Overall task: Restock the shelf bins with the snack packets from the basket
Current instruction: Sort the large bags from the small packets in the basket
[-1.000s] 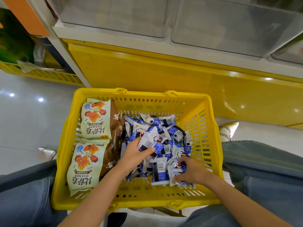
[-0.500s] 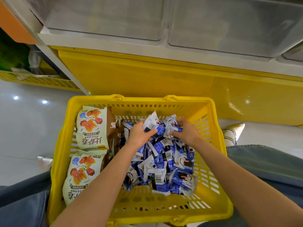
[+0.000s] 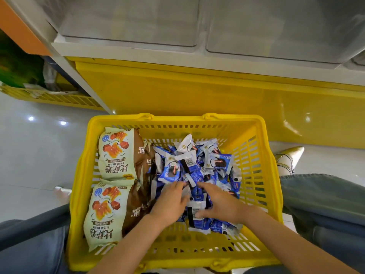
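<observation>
A yellow plastic basket [image 3: 254, 123] sits between my knees. Its right half holds a heap of several small blue and white snack packets [image 3: 197, 165]. Two large cream and brown snack bags [image 3: 116, 155] lie along its left side. My left hand [image 3: 171, 202] and my right hand [image 3: 219, 204] lie side by side on the near part of the blue heap, fingers stretched forward and spread over the packets. Neither hand visibly grips a packet. Above, two clear shelf bins [image 3: 130, 18] stand on the white shelf.
A yellow base panel [image 3: 197, 91] of the shelf unit rises just behind the basket. Another yellow basket [image 3: 53, 97] with green goods stands at the far left. My jeans-clad legs [image 3: 324, 204] flank the basket, with a pointed shoe [image 3: 288, 157] at the right.
Both hands have dropped back from the far side of the heap to its near part, and their fingers have loosened. The packets they held lie on the pile.
</observation>
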Available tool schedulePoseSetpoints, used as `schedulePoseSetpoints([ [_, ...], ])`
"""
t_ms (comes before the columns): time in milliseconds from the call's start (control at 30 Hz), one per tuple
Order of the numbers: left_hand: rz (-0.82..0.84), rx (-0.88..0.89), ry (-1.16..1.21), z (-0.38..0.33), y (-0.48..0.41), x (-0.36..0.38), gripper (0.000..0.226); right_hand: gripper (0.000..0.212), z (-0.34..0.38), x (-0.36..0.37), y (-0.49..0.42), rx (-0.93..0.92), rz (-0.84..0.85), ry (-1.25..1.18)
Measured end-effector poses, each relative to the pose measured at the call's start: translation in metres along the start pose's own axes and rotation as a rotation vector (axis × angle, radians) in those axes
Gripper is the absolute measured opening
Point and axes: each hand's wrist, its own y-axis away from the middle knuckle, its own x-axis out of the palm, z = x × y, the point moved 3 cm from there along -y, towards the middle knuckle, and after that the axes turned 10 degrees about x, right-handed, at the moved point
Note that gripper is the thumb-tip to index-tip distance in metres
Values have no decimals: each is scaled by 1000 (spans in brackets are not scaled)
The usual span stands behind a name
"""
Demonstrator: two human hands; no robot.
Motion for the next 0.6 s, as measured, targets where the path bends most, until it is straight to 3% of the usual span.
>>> schedulePoseSetpoints([
  [67,114,-17,12,9,5,13,51,105,3,14,-4,-11,39,91],
  [167,131,-73,-14,16,5,14,58,99,6,23,-6,-19,-33,213],
  [300,192,-107,75,18,5,14,36,89,6,20,-2,18,-72,287],
  [400,169,-142,307,16,11,14,29,88,1,19,3,72,-54,223],
  [600,58,-158,385,15,9,24,34,84,-14,-1,23,137,-67,128],
])
